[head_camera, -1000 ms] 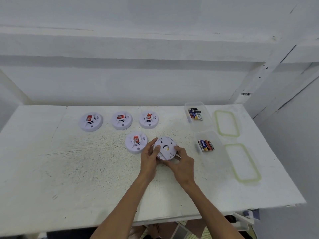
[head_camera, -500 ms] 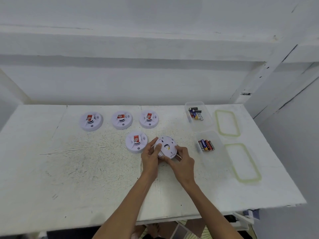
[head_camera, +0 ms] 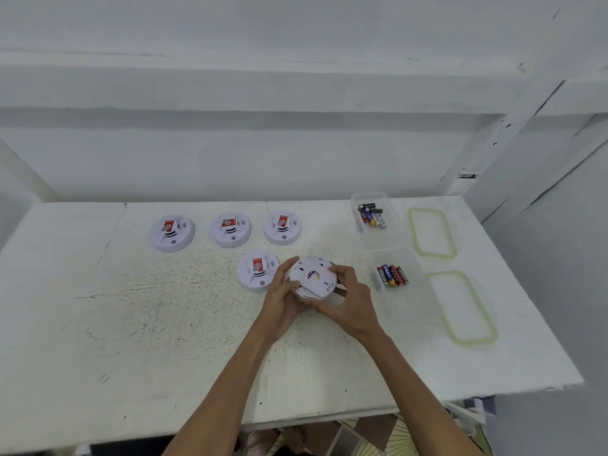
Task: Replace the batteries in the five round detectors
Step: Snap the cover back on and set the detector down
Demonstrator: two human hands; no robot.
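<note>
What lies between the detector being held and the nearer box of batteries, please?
In the head view, only the right hand, gripping the detector, and a bare strip of table lie before the nearer box.

Your held detector (head_camera: 312, 274) white with yellow spot, neighbour detector (head_camera: 257, 271) at its nine o'clock white with red label, table (head_camera: 164, 307) white, dark-speckled, lid (head_camera: 462, 306) rimmed pale green, batteries (head_camera: 392, 275) red, blue, black.

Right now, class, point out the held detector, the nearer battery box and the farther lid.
Held detector (head_camera: 314, 274), head view, its white back face.
Nearer battery box (head_camera: 417, 291), head view, bare floor right of batteries.
Farther lid (head_camera: 431, 232), head view, its clear middle.
</note>
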